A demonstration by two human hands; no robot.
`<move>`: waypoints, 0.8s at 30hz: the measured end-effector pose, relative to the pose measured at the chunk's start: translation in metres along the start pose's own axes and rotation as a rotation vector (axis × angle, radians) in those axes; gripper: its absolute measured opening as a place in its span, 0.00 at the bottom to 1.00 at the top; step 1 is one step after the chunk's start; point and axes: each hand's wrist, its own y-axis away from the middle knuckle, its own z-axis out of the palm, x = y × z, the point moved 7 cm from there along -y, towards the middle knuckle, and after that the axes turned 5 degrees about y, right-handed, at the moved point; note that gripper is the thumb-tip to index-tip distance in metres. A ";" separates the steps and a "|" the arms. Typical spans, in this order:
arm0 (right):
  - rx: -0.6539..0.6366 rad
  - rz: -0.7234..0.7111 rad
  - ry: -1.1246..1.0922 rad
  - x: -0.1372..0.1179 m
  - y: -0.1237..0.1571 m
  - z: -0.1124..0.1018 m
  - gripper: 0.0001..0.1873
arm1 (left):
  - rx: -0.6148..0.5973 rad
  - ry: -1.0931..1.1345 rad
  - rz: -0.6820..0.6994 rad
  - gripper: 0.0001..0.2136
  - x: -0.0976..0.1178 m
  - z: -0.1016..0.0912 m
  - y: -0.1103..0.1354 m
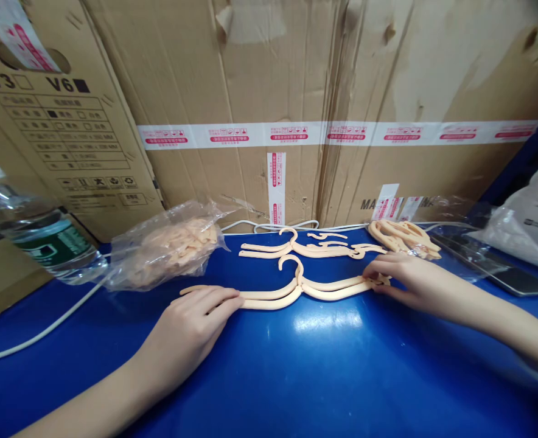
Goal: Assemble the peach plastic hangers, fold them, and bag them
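A cream plastic hanger (273,302) lies on the blue table (314,377), its hook pointing away from me. At its left end, my left hand (193,322) is closed with the fingers over the arm. My right hand (399,280) pinches the tip of the right arm, where a small end piece is partly hidden by the fingers. Just beyond lies a second cream hanger (321,250), with a curved piece at its right end. Two small loose cream pieces (327,236) rest behind that hanger's right arm.
A clear bag of cream parts (173,249) and a water bottle (45,234) stand left. More hanger parts (403,236) in plastic, a dark phone (510,274) and a white bag (531,210) are right. Large cardboard boxes (232,79) rise behind. A white cable (45,334) crosses the left.
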 end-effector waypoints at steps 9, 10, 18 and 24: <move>-0.026 0.024 0.006 0.001 0.001 0.001 0.08 | -0.020 -0.030 0.012 0.13 0.001 0.000 -0.001; -0.023 0.029 0.007 0.001 0.001 0.001 0.07 | -0.019 -0.032 0.014 0.13 0.001 0.001 -0.001; -0.058 0.075 0.012 0.002 0.002 0.001 0.07 | 0.041 -0.015 0.048 0.12 0.007 -0.003 0.000; -0.041 0.103 0.024 -0.002 0.002 -0.002 0.11 | 0.062 0.097 0.135 0.11 0.028 -0.011 -0.002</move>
